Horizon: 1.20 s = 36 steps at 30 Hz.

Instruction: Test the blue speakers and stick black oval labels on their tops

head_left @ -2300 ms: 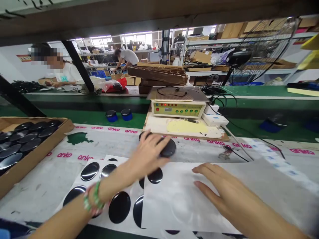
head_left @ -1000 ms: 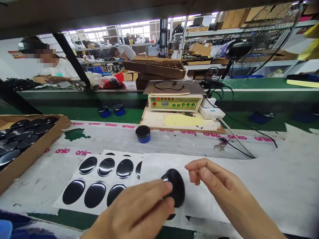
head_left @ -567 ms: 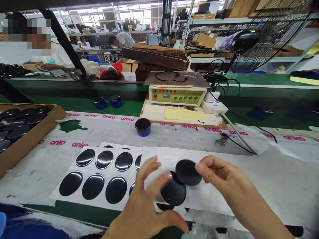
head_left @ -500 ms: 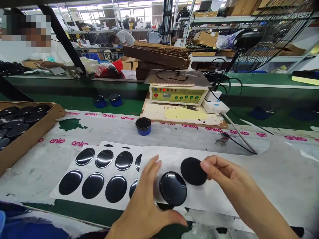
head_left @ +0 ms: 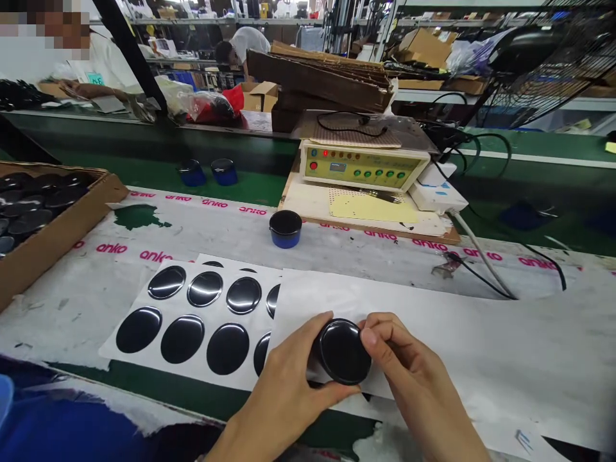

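A round glossy black disc (head_left: 343, 351) is held between both my hands just above the white sheet (head_left: 481, 346) at the near edge. My left hand (head_left: 293, 378) grips its left and lower rim with thumb and fingers. My right hand (head_left: 409, 372) pinches its right rim with curled fingers. To the left lies a white sticker sheet (head_left: 192, 314) carrying several shiny black oval domes. A small blue pot with a black lid (head_left: 285, 229) stands farther back on the table.
A cardboard box of black discs (head_left: 43, 218) sits at the left. A cream control box with buttons (head_left: 363, 168) and cables stands behind, beside two more blue pots (head_left: 209, 172). Other people work at benches in the background.
My left hand brought a black disc from the back of the table to the white sheet. My right hand briefly held a matte black circle beside it; both hands have since closed on the one disc.
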Each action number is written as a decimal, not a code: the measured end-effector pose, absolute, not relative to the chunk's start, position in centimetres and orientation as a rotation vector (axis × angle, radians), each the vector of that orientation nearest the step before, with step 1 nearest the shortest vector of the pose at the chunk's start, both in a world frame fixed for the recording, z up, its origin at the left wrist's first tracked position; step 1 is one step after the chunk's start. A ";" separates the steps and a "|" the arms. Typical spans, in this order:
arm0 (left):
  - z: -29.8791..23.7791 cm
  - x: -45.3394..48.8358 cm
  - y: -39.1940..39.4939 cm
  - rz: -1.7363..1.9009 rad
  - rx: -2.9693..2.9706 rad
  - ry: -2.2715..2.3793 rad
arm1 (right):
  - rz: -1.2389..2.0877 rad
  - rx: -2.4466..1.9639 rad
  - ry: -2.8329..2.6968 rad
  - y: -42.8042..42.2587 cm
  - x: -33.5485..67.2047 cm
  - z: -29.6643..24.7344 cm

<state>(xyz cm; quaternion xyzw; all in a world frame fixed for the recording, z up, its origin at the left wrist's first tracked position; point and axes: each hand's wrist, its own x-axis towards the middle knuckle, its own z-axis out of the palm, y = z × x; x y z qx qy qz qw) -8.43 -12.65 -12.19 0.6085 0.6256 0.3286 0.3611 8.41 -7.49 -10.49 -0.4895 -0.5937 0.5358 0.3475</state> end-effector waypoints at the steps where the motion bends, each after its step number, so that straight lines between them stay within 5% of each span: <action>1: -12.2 -8.4 -12.6 0.855 1.570 1.611 | 1.363 -1.280 -1.544 -7.5 8.3 -10.4; 25: -12.7 -8.4 -12.8 0.901 1.674 1.573 | 0.963 -1.230 -1.679 -8.8 7.6 -10.6; 36: -13.9 -8.5 -12.6 0.776 2.568 1.659 | 0.495 -1.593 -1.872 -4.8 13.0 -7.7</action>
